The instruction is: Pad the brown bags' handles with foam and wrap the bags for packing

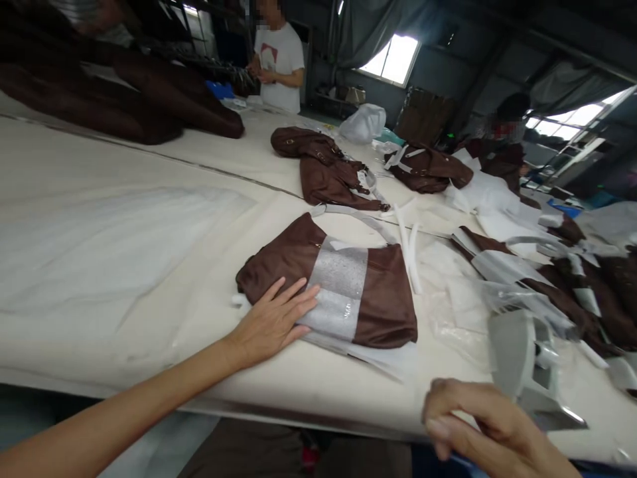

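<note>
A brown handbag (385, 292) lies on its side on the pale-covered table (199, 358). A translucent wrapping strip (343, 265) runs around its middle, and its handle (355, 211) is wrapped in pale material. My left hand (276, 322) rests flat on the bag's lower left part, fingers spread and touching the strip. At the table's front edge, apart from the bag, my right hand (478, 421) is closed with curled fingers. Whatever it may hold is hidden. Beside it stands a grey tape dispenser (517, 358).
More brown bags (328, 179) lie behind, with several partly wrapped ones (547, 279) to the right. White strips (411, 255) and clear plastic (458, 325) lie nearby. Thin white sheeting (124, 245) spreads at left. A person in a white T-shirt (281, 63) stands across the table.
</note>
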`<state>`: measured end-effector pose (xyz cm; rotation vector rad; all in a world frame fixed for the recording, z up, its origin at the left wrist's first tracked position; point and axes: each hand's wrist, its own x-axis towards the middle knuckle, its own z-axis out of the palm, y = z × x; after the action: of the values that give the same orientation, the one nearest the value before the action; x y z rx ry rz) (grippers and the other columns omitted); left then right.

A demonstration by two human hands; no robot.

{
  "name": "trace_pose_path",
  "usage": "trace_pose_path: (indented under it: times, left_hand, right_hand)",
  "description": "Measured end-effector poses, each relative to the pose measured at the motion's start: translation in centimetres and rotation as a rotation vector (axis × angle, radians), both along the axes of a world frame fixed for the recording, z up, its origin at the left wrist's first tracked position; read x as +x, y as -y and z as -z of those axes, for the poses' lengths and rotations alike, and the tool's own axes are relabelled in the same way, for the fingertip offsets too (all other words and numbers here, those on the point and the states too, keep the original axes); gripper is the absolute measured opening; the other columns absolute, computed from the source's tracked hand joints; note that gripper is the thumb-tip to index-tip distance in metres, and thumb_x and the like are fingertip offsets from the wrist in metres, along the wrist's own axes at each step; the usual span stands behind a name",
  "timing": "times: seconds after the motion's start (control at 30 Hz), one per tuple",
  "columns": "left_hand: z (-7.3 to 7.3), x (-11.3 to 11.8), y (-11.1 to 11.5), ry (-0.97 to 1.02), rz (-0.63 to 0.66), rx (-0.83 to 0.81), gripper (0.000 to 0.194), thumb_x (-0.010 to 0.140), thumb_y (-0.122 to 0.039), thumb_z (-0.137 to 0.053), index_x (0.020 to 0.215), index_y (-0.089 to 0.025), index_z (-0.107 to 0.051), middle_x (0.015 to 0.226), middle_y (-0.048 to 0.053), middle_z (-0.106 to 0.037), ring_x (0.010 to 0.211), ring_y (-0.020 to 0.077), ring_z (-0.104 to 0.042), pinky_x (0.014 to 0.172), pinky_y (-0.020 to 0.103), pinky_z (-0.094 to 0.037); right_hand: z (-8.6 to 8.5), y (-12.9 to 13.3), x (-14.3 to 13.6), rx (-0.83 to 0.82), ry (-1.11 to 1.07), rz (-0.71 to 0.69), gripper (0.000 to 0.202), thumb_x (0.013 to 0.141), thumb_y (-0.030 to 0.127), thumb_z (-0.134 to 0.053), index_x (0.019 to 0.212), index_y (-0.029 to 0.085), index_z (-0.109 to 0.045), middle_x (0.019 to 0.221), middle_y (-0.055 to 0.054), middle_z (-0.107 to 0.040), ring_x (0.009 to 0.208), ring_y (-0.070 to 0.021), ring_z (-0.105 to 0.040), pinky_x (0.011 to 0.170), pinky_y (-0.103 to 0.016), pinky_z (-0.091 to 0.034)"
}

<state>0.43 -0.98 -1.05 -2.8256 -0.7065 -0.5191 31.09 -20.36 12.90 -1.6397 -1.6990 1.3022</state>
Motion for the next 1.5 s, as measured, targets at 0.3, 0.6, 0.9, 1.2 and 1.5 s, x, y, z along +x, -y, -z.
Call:
trace_pose_path:
  times: [0.3, 0.6, 0.9, 1.2, 1.5]
  left_hand:
    - [0.4, 0.1, 0.2, 0.09, 0.007, -0.08, 0.044, 0.097, -0.035, -0.054, 0.139, -0.022, -0.05, 0.147, 0.015, -0.047, 0.142, 0.03, -0.037, 0.118, 0.056, -0.027]
    - [0.4, 0.2, 0.5, 0.165, 0.026, -0.052, 0.041, 0.095, -0.038, -0.058, 0.133, -0.021, -0.055, 0.146, 0.009, -0.051, 0.144, 0.0281, -0.033, 0.123, 0.053, -0.019]
    - [0.1, 0.2, 0.6, 0.147, 0.027, -0.149, 0.035, 0.097, -0.033, -0.055, 0.129, -0.02, -0.057, 0.139, 0.01, -0.056, 0.14, 0.0279, -0.04, 0.122, 0.054, -0.018]
    - [0.3, 0.1, 0.5, 0.14, 0.034, -0.204, 0.037, 0.097, -0.035, -0.054, 0.133, -0.023, -0.055, 0.135, 0.009, -0.055, 0.14, 0.0287, -0.038, 0.121, 0.056, -0.019]
    - [0.2, 0.2, 0.6, 0.196, 0.04, -0.116, 0.035, 0.097, -0.035, -0.054, 0.128, -0.019, -0.059, 0.137, 0.008, -0.058, 0.143, 0.0269, -0.033, 0.124, 0.051, -0.01]
  right_hand:
    - [1.6, -21.1, -7.9, 0.188, 0.512, -0.724, 0.013, 0.085, 0.011, -0.059, 0.077, 0.018, -0.066, 0.066, 0.004, -0.061, 0.063, -0.0102, -0.051, 0.059, -0.021, -0.031]
    - [2.6, -25.0, -10.1, 0.264, 0.917, -0.841, 0.018, 0.083, 0.016, -0.06, 0.089, 0.022, -0.076, 0.09, -0.004, -0.076, 0.075, -0.0173, -0.065, 0.056, -0.026, -0.029]
    - [1.3, -25.3, -8.0, 0.213, 0.758, -0.778, 0.015, 0.084, 0.012, -0.06, 0.078, 0.019, -0.072, 0.072, 0.001, -0.069, 0.064, -0.0129, -0.056, 0.058, -0.024, -0.032]
    - [-1.2, -23.4, -8.9, -0.222, 0.22, -0.908, 0.012, 0.082, 0.018, -0.058, 0.082, 0.016, -0.07, 0.062, 0.005, -0.058, 0.06, -0.0095, -0.054, 0.059, -0.019, -0.038]
    - [2.2, -26.0, -10.8, 0.18, 0.9, -0.953, 0.022, 0.08, 0.017, -0.056, 0.088, 0.021, -0.076, 0.088, -0.005, -0.075, 0.079, -0.0194, -0.066, 0.058, -0.025, -0.035]
